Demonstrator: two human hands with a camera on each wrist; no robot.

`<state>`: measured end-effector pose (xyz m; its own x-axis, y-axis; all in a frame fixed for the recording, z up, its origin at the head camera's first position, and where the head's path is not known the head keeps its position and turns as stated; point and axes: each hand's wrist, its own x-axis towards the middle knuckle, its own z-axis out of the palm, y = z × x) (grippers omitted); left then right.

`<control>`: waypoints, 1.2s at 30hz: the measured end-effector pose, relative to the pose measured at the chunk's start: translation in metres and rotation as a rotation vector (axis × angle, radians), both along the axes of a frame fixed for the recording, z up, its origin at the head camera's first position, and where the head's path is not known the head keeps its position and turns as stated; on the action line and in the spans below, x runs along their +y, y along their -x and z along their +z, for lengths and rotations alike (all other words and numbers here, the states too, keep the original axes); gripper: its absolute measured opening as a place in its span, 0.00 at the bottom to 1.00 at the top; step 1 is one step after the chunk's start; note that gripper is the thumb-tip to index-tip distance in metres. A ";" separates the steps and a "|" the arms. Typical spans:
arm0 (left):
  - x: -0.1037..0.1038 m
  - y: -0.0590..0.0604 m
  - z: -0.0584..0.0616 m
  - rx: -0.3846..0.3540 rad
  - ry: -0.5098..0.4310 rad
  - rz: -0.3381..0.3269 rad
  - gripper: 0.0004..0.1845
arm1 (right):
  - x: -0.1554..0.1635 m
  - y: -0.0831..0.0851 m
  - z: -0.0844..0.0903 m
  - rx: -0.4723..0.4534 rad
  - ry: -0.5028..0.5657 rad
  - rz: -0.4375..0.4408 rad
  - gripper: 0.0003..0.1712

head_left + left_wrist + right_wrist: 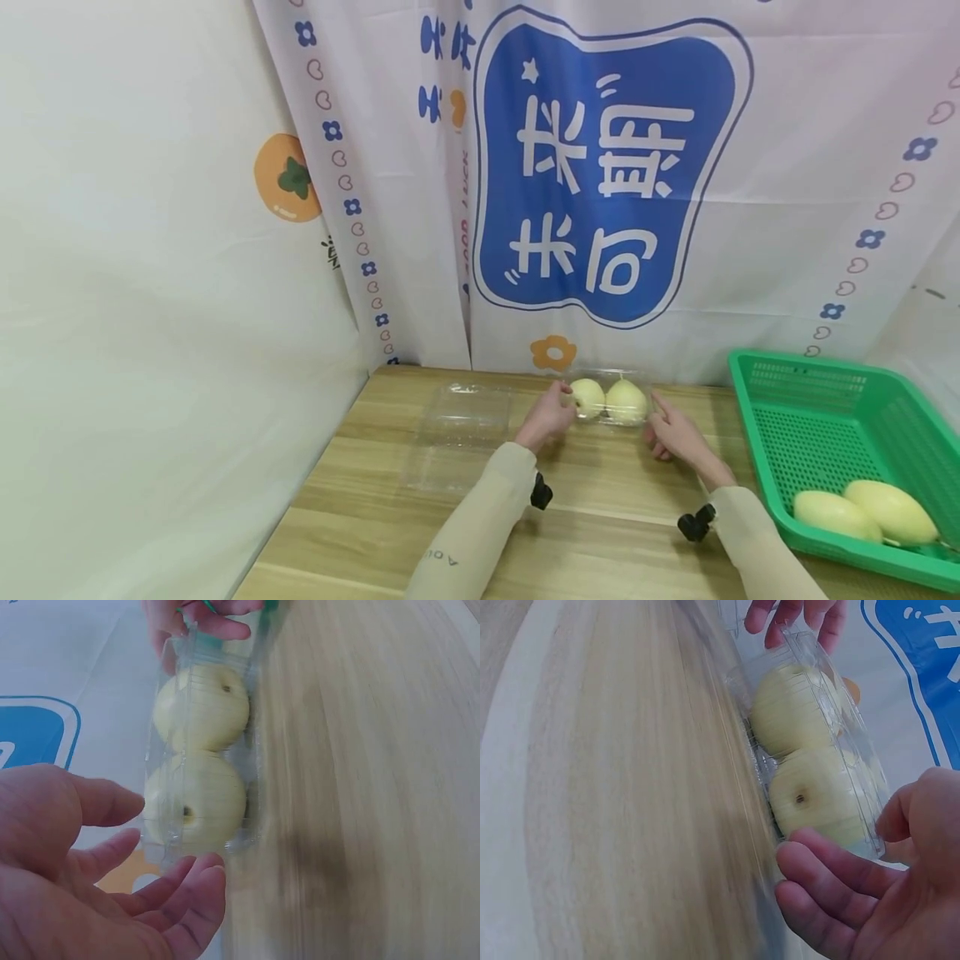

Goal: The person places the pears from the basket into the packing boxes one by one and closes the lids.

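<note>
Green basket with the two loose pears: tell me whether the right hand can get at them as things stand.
Probably yes. The right hand rests at the clear box's end, holding nothing. The green basket sits open-topped just beside it, and nothing stands between it and the loose pears.

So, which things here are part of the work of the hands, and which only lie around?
In use:
left hand
right hand
clear plastic box with two pears

Lying about:
empty clear box
green basket with two pale fruits
</note>
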<state>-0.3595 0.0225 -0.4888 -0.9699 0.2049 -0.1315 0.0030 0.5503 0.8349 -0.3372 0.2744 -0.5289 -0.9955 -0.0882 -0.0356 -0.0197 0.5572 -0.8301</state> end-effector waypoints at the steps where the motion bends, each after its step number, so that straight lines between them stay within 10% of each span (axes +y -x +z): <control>1: 0.000 0.000 0.001 0.002 0.011 -0.008 0.23 | 0.000 0.000 0.000 -0.001 0.002 -0.002 0.36; 27: -0.022 -0.020 0.028 0.148 0.212 -0.150 0.25 | -0.012 -0.021 -0.009 -0.042 0.107 -0.129 0.40; 36: -0.039 -0.030 0.037 0.213 0.160 -0.196 0.27 | -0.016 -0.035 -0.003 -0.046 0.144 -0.210 0.26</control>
